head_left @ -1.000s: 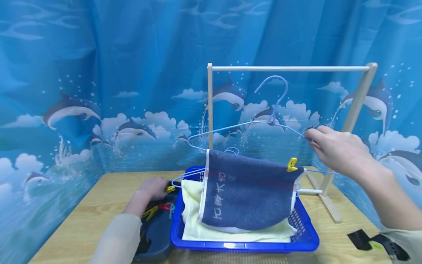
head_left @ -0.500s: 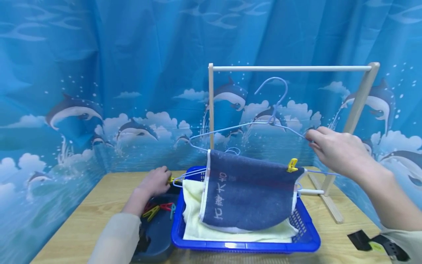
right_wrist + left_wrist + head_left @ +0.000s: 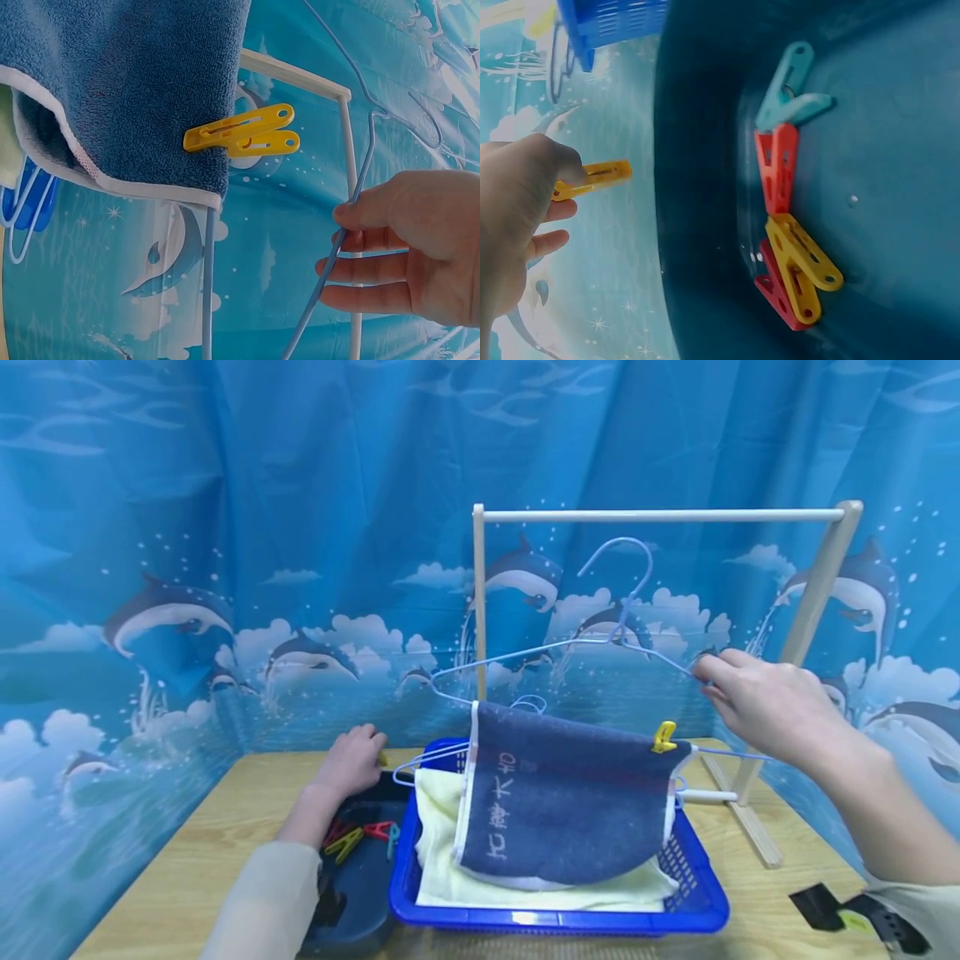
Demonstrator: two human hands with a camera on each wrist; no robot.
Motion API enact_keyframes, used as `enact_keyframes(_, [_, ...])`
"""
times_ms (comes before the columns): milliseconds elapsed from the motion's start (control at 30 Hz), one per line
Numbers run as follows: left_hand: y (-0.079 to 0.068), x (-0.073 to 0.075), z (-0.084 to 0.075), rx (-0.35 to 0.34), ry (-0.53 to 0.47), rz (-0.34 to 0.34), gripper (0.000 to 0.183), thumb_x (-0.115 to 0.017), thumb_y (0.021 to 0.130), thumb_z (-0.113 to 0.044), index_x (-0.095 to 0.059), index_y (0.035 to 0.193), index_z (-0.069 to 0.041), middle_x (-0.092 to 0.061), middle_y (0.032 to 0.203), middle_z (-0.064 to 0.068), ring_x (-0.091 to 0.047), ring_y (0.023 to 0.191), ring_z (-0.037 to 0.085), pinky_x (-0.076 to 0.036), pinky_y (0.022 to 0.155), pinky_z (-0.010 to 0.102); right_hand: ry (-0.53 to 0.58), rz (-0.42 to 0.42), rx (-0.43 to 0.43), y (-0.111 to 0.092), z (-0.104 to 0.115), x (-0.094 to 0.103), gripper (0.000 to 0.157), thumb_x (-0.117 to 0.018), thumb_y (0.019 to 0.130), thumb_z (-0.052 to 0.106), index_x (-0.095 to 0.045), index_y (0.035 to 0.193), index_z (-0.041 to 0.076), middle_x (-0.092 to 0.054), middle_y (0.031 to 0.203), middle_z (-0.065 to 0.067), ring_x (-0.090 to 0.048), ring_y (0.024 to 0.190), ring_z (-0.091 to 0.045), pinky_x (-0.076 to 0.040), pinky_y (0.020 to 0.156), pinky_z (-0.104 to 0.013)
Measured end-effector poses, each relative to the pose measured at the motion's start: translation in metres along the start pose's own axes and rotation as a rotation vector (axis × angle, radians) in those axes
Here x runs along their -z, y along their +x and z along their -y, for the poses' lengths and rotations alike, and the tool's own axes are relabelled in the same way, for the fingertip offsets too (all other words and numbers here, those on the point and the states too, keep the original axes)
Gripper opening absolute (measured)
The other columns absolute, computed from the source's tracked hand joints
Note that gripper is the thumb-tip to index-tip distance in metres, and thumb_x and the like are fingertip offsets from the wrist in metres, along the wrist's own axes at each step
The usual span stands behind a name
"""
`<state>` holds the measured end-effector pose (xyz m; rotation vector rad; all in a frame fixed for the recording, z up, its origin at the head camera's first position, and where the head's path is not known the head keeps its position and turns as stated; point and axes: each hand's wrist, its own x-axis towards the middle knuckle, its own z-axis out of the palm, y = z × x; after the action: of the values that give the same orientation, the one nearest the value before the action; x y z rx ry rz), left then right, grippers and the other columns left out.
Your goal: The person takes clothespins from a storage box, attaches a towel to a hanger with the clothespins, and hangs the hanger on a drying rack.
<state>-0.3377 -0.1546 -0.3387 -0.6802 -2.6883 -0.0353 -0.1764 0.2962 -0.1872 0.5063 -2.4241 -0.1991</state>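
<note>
My right hand (image 3: 772,697) pinches the sloping arm of a light-blue wire hanger (image 3: 367,161) and holds it up. Over the hanger's lower bar drapes a dark blue towel (image 3: 570,793) with white edging, one yellow clothespin (image 3: 240,132) clipped near its right end. My left hand (image 3: 352,764) is over the far end of a dark tray (image 3: 356,910), pinching another yellow clothespin (image 3: 604,176) between thumb and fingers. In the tray lie a teal clothespin (image 3: 791,90), a red clothespin (image 3: 778,169), and a yellow clothespin (image 3: 802,262) crossing a second red one.
Below the towel stands a blue basket (image 3: 558,920) with a pale yellow towel (image 3: 435,860) and more hangers (image 3: 408,768) in it. Behind rises a wooden rack (image 3: 660,516) with a top rail. A dolphin-print curtain (image 3: 337,568) closes off the back of the wooden table (image 3: 172,860).
My left hand has lifted and drawn away from the pile of clothespins toward the tray's far end, a yellow clothespin in its fingers. The right hand and hanger have barely moved.
</note>
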Motion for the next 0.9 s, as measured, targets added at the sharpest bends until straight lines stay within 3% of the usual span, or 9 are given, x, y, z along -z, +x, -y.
enact_keyframes(133, [0.001,0.005,0.002,-0.016,-0.009,-0.048,0.015,-0.065,0.076,-0.005,-0.065,0.091,0.001,-0.059,0.088,0.012,-0.057,0.084,0.030,-0.048,0.076,0.046,0.007,0.008,-0.013,0.000,0.000,-0.002,0.014,-0.065,0.084,0.005,-0.061,0.097,0.008,-0.059,0.082,-0.007,-0.041,0.049,-0.011,-0.029,0.039,-0.026])
enact_keyframes(300, [0.002,0.012,0.003,-0.052,-0.002,-0.060,0.004,-0.065,0.078,-0.006,-0.063,0.079,-0.003,-0.059,0.084,0.010,-0.057,0.078,0.027,-0.048,0.072,0.042,0.011,0.014,-0.034,0.000,0.000,-0.003,0.013,-0.064,0.085,0.005,-0.061,0.098,0.007,-0.059,0.082,-0.008,-0.040,0.049,-0.012,-0.029,0.039,-0.027])
enact_keyframes(433, [0.004,0.020,0.002,-0.089,-0.004,-0.088,0.004,-0.066,0.078,-0.007,-0.063,0.078,-0.005,-0.058,0.085,0.009,-0.056,0.078,0.026,-0.048,0.071,0.041,0.015,0.028,-0.050,0.001,0.001,-0.003,0.014,-0.063,0.086,0.006,-0.061,0.100,0.006,-0.059,0.084,-0.009,-0.040,0.048,-0.013,-0.030,0.039,-0.027])
enact_keyframes(700, [0.008,0.044,-0.005,-0.071,-0.095,-0.132,0.004,-0.066,0.079,-0.004,-0.062,0.081,-0.005,-0.054,0.087,0.008,-0.051,0.077,0.023,-0.046,0.067,0.036,0.024,0.051,-0.070,0.002,0.000,-0.002,0.014,-0.061,0.087,0.006,-0.060,0.101,0.007,-0.059,0.085,-0.009,-0.041,0.049,-0.013,-0.030,0.040,-0.028])
enact_keyframes(900, [0.007,0.057,-0.009,-0.136,-0.094,-0.212,0.007,-0.066,0.077,-0.001,-0.061,0.081,-0.004,-0.054,0.090,0.009,-0.051,0.080,0.023,-0.047,0.069,0.034,0.022,0.058,-0.065,0.002,0.001,-0.003,0.014,-0.061,0.087,0.006,-0.061,0.101,0.006,-0.059,0.087,-0.010,-0.042,0.050,-0.014,-0.030,0.040,-0.028])
